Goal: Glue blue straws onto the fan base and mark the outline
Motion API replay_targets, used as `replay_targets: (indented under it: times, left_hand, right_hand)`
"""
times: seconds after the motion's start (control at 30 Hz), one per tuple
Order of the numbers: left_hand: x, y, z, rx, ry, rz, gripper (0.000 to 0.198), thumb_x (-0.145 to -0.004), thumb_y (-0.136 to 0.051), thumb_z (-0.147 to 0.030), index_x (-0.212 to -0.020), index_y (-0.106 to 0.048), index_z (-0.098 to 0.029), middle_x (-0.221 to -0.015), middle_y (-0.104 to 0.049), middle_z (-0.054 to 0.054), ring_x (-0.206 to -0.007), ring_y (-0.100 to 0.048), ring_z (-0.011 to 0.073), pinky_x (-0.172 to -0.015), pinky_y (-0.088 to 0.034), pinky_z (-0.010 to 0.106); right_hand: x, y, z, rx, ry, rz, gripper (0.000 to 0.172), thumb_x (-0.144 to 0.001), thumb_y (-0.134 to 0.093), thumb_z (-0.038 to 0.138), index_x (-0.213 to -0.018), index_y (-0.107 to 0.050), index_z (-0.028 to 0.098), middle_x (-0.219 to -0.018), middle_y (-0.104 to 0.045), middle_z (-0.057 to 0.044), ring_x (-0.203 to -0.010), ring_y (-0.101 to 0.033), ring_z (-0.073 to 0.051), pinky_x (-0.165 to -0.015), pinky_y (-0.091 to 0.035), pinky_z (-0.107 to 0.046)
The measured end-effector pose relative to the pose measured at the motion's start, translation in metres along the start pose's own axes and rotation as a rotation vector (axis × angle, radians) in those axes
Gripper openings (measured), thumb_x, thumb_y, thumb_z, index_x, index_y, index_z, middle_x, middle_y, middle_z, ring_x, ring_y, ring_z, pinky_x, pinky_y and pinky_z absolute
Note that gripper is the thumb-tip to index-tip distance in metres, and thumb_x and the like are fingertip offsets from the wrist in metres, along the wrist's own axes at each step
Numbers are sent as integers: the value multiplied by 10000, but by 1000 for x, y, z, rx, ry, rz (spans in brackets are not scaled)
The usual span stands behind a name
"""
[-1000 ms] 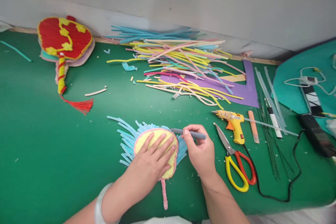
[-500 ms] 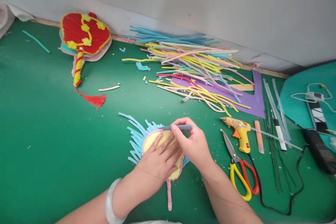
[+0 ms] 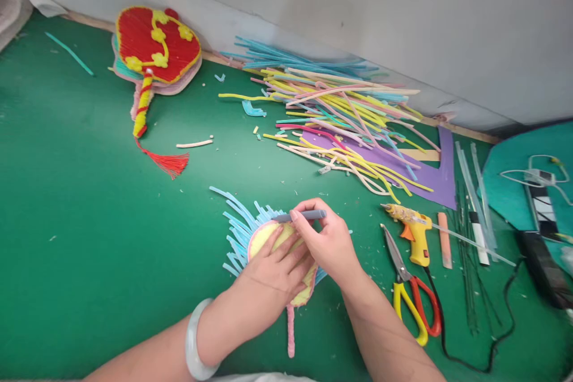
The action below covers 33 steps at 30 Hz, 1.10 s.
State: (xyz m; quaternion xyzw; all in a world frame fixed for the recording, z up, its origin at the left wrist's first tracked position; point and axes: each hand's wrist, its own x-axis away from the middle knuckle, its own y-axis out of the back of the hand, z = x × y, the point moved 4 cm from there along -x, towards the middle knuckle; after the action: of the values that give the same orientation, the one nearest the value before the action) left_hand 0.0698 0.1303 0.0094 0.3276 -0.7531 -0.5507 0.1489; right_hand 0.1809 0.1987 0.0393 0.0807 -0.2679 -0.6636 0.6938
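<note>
My left hand lies flat with fingers spread on a small yellow fan, which has a pink edge and a pink handle toward me. Pale blue pipe cleaners stick out from under the fan's left and upper edge, with a few at its right. In my right hand is a grey marker pen, pinched between thumb and fingers, its tip at the fan's upper edge. The hands partly cover the fan's middle and right side.
A finished-looking red and yellow fan with a tassel lies at the back left. Behind the hands are many loose pipe cleaners over purple sheet. To the right lie scissors, a yellow glue gun and its black cord.
The whole view has shifted slightly, with the background things sitting a little further right. Both hands, the pen and the yellow fan keep nearly the same positions relative to each other.
</note>
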Motion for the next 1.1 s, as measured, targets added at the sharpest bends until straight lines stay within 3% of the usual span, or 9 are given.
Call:
replay_targets:
  times: [0.4,0.87,1.1]
  left_hand:
    - [3,-1,1,9,-4,78,460,-1030,-409,-391,-1445,-449,-196,-1563,-426,46,-1470,-327,280,-1231,-132,500]
    - [3,-4,0,-72,-38,21,478,-1047,-348,-383,-1462,-438,-164,-1533,-468,63,-1446,-372,267,-1234,-89,490]
    - [3,-5,1,-41,-25,36,460,-1038,-380,-380,-1447,-456,-183,-1531,-470,67,-1456,-357,265,-1233,-105,490]
  right_hand:
    - [0,12,-12,26,-48,-54,239,-835,-600,465,-795,-609,229,-731,-640,17,-675,-575,-148,-649,-439,-258]
    - [4,28,-25,5,-116,-113,268,-826,-620,494,-820,-601,226,-775,-644,6,-737,-633,-179,-701,-445,-292]
    - [5,24,-16,-11,-56,-113,243,-844,-615,470,-835,-608,227,-793,-646,7,-736,-609,-161,-707,-449,-277]
